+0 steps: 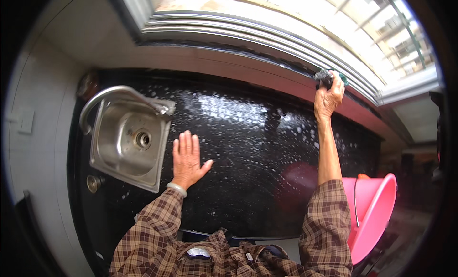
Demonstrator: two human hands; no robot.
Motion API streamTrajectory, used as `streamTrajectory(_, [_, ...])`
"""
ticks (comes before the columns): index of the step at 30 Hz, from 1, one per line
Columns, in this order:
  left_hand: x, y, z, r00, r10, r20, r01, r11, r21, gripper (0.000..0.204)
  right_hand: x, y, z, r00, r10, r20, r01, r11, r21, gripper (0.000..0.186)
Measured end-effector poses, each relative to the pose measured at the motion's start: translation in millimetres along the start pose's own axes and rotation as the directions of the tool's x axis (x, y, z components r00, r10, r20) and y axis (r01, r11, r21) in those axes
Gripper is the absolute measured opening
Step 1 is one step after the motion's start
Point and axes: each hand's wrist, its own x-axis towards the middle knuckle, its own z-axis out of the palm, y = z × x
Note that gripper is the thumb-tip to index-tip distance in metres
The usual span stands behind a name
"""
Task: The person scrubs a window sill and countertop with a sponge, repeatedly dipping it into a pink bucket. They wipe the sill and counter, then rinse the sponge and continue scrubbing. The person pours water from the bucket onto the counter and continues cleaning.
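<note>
My left hand (187, 160) lies flat on the wet black countertop (238, 181), fingers stretched out, just right of the steel sink. A pale bangle (177, 189) circles that wrist. Far to the right, my right hand (329, 98) reaches up to the window ledge. Its fingers are closed round a dark scrubber (325, 77) with a grey, frothy-looking end and some green showing at the other side. The scrubber is at the edge of the window track (305, 62); whether it touches cannot be made out. White suds dot the countertop between my hands.
A steel sink (164, 138) with a curved tap (121, 90) is set into the counter at left. A loose drain strainer (94, 183) sits beside it. The pink bucket (377, 215) stands tilted at lower right, near my right sleeve. A dark jar-like object (88, 85) is in the back left corner.
</note>
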Motion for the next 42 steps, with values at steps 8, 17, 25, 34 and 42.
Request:
streamTrajectory(8, [0,-3,-9,1.000,-0.020,0.017,0.021,0.998,-0.066,0.100,-25,-187,97,0.933,-0.343,0.111,0.294,0.902,0.317,0.051])
streamTrajectory(17, [-5,-6,-18,0.999,-0.019,-0.047,0.018,1.000,-0.025,0.093,-10,-361,173,0.769,-0.555,0.318,0.259,0.724,0.639,0.060])
streamTrajectory(25, [-7,-8,-19,0.999,-0.009,-0.037,0.008,0.999,-0.038,0.094,164,-465,113,0.746,-0.479,-0.462,0.665,0.506,0.549,0.049])
streamTrajectory(34, [-6,-7,-14,0.998,-0.002,-0.056,-0.003,0.996,-0.092,0.095,183,-497,152,0.790,-0.307,-0.531,0.578,0.662,0.478,0.040])
streamTrajectory(42, [-9,-8,-5,0.996,0.010,-0.085,-0.021,0.991,-0.132,0.093,82,-452,188,0.735,-0.415,-0.536,0.657,0.634,0.408,0.033])
